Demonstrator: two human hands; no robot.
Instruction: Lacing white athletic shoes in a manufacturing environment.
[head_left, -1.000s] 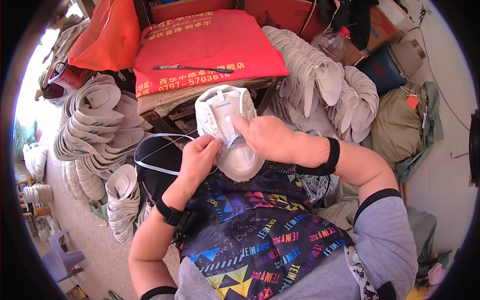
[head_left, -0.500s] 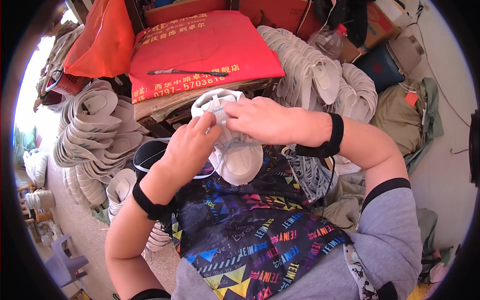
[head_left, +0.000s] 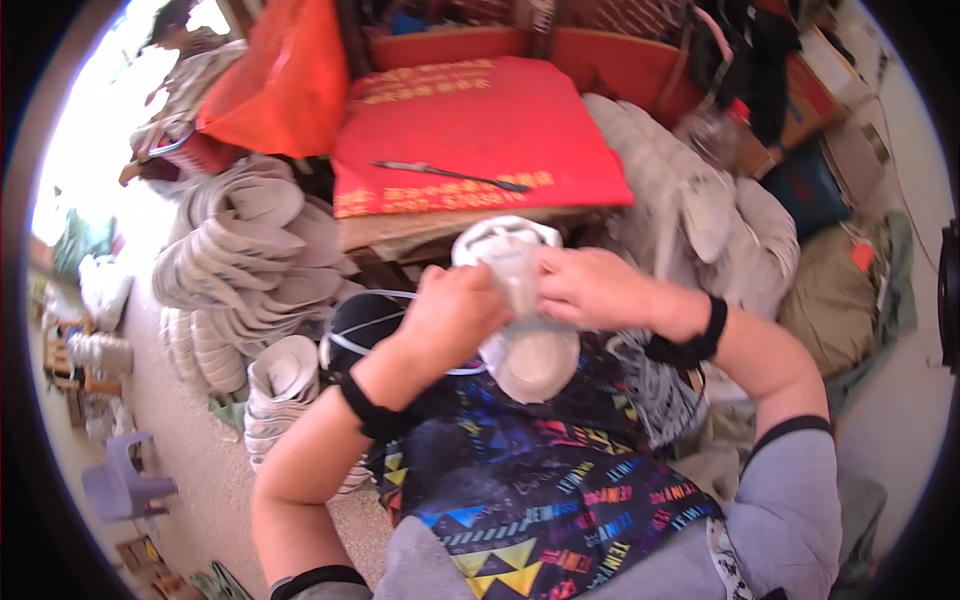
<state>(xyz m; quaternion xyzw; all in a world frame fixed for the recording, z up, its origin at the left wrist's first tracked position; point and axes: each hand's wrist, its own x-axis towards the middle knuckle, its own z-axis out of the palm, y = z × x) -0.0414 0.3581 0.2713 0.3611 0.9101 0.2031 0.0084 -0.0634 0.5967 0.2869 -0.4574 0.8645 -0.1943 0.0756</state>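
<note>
A white-beige shoe (head_left: 537,366) stands in front of my apron, toe toward me, its opening and tongue (head_left: 514,272) facing the work table. My left hand (head_left: 455,312) is closed at the shoe's left side, its fingertips curled in by the lacing area. Opposite it, my right hand (head_left: 590,288) grips the right side with bent fingers. Pale shoelace (head_left: 350,342) loops out to the left, beyond my left wrist. Motion blur and my fingers hide the eyelets, so whether a lace end is pinched does not show.
A red sheet (head_left: 470,130) covers the wooden table ahead, with a thin dark tool (head_left: 450,176) on it. Stacked shoe uppers stand left (head_left: 235,240) and right (head_left: 665,190). Grey laces (head_left: 655,390) bunch by my right forearm. A purple stool (head_left: 128,475) is far left.
The view has shifted, so the scene sits further right and lower. My hands have moved apart, from close together over the tongue to either side of the shoe.
</note>
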